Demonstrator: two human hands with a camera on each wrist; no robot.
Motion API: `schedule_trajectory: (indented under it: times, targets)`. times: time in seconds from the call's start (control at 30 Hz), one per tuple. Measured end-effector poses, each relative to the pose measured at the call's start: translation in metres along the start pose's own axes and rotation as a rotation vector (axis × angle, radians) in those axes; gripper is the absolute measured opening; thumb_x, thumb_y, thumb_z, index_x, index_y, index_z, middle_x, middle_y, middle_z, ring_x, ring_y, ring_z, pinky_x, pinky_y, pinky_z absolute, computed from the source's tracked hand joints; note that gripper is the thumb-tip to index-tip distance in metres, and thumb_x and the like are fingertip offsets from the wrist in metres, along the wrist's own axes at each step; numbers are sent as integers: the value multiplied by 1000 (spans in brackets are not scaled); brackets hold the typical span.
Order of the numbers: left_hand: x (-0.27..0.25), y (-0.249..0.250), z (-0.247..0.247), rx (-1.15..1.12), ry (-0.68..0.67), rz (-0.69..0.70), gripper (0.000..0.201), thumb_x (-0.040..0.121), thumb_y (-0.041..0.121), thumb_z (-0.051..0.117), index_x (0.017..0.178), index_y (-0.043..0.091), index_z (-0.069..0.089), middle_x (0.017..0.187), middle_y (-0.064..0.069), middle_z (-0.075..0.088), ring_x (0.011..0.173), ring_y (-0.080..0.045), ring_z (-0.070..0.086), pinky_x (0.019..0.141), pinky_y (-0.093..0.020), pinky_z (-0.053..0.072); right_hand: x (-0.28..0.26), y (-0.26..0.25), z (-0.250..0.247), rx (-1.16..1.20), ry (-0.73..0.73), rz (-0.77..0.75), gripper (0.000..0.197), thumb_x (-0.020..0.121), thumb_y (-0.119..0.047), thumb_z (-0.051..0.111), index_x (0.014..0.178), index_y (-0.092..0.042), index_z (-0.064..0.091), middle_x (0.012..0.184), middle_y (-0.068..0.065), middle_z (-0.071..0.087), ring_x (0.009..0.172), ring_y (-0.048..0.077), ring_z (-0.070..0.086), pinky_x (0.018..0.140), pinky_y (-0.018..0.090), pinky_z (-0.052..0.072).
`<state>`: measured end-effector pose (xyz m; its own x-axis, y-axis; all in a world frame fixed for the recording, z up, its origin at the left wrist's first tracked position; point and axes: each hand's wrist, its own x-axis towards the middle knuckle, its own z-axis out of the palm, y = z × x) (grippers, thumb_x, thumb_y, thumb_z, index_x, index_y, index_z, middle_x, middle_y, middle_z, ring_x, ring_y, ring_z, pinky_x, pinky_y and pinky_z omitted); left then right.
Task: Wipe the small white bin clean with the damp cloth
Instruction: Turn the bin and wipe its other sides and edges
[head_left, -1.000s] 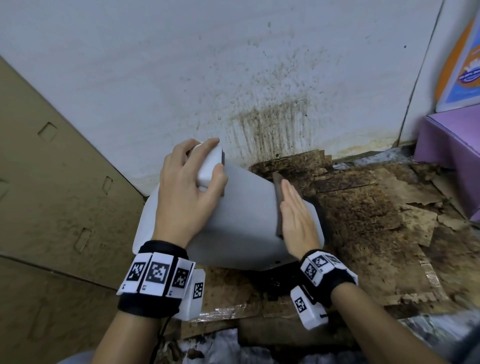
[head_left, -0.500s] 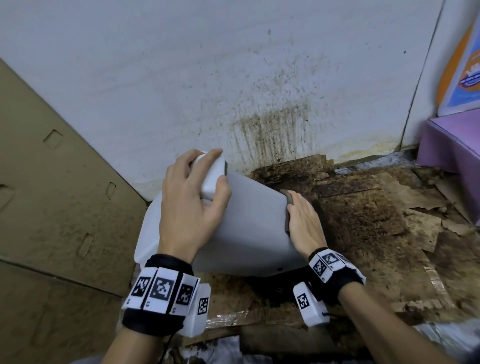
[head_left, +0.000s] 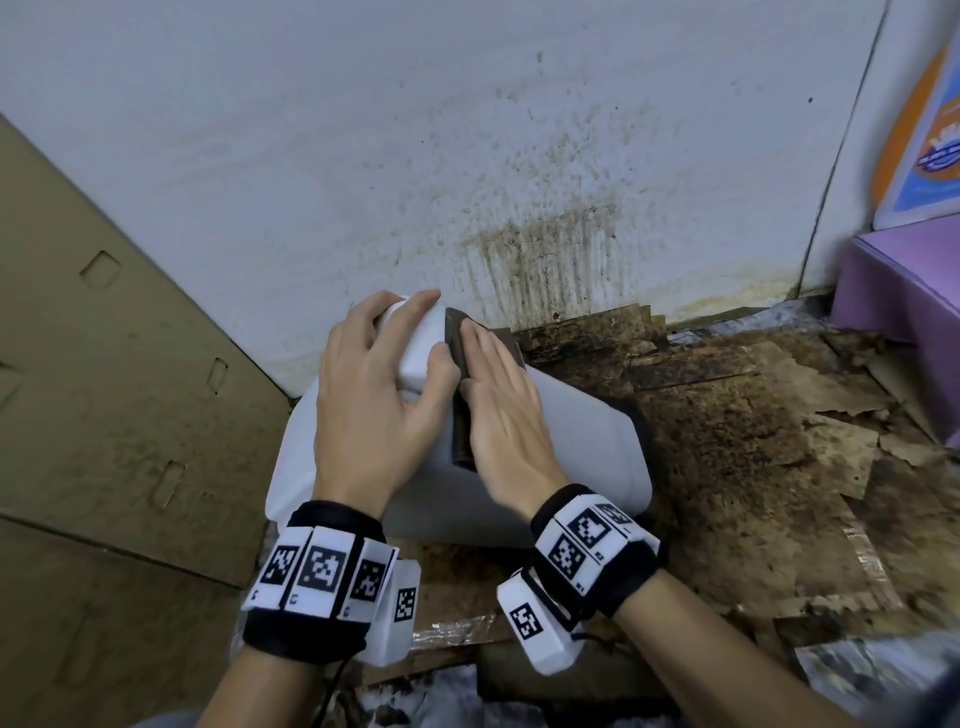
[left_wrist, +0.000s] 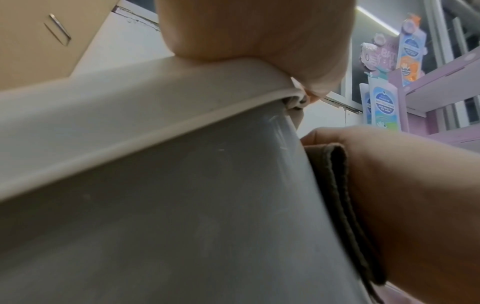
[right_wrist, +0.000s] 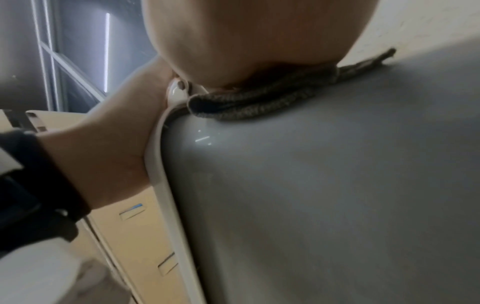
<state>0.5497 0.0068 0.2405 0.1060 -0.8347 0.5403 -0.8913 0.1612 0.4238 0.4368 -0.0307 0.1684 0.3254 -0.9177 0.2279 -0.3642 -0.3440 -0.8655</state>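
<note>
The small white bin (head_left: 582, 447) lies tilted on its side on the floor by the wall, its pale grey body (left_wrist: 182, 216) filling both wrist views (right_wrist: 324, 195). My left hand (head_left: 374, 395) curls over the bin's white lid end (head_left: 415, 343) and grips it. My right hand (head_left: 504, 410) lies flat with straight fingers on the dark folded cloth (head_left: 460, 410), pressing it against the bin's upper side beside the lid. The cloth's folded edge (left_wrist: 345, 205) shows under my palm, and again at the lid seam (right_wrist: 259, 100).
A stained white wall (head_left: 519, 156) rises right behind the bin. Flattened brown cardboard (head_left: 104, 389) leans at the left. Dirty, torn cardboard (head_left: 753, 467) covers the floor to the right. A purple shelf unit (head_left: 909, 280) stands at the far right.
My right hand with the cloth has slid from the bin's right edge up and left along its side to the lid end, next to my left hand. The left hand keeps its grip.
</note>
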Motion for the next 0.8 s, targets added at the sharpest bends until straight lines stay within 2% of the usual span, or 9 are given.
schedule_trajectory:
  times: [0.13, 0.3, 0.4, 0.53, 0.6, 0.7, 0.8]
  targets:
    - [-4, -2, -2, 0, 8, -5, 48, 94, 43, 45, 137, 31, 60, 134, 3, 54, 123, -16, 48, 102, -41, 44, -5, -2, 3, 53, -1, -28, 52, 111, -24, 18, 162, -31, 8, 168, -18, 4, 151, -8, -6, 124, 24, -3]
    - [-1, -2, -1, -21, -12, -9, 48, 94, 45, 45, 138, 33, 59, 134, 5, 52, 122, -14, 48, 102, -41, 44, -7, 5, 2, 35, 58, -84, 56, 107, -39, 13, 162, -25, 15, 168, -13, 11, 152, -4, 1, 125, 24, 1]
    - [1, -3, 0, -21, -20, -8, 48, 94, 45, 46, 138, 32, 59, 133, 3, 53, 122, -15, 49, 101, -41, 45, -8, 24, -2, 4, 81, -66, 56, 108, -38, 16, 161, -23, 19, 167, -12, 16, 153, -2, 7, 124, 21, 3]
    - [5, -7, -2, -35, -8, -27, 47, 94, 43, 47, 137, 31, 60, 132, 3, 53, 121, -17, 50, 101, -42, 46, -21, 79, -15, -28, 81, 79, 52, 109, -34, 16, 161, -29, 18, 165, -20, 14, 152, -4, 7, 125, 24, 5]
    - [6, -6, -1, -43, -8, -30, 47, 94, 43, 48, 137, 31, 60, 132, 3, 53, 122, -16, 50, 101, -42, 46, -29, 110, -23, -37, 110, 206, 50, 111, -27, 19, 161, -27, 19, 166, -15, 16, 153, 0, 10, 127, 30, 7]
    - [7, -2, 2, -49, -17, -17, 47, 94, 43, 48, 137, 31, 60, 132, 4, 53, 123, -16, 49, 102, -43, 45, -35, 140, -32, 18, 141, 397, 50, 110, -23, 23, 160, -26, 23, 167, -10, 18, 153, 4, 13, 127, 33, 9]
    - [8, -1, 4, -48, -14, -20, 47, 94, 43, 48, 137, 31, 60, 132, 5, 53, 123, -14, 48, 102, -42, 45, -33, 145, -32, 64, 157, 461, 51, 109, -23, 23, 160, -26, 25, 167, -10, 20, 153, 5, 13, 127, 34, 9]
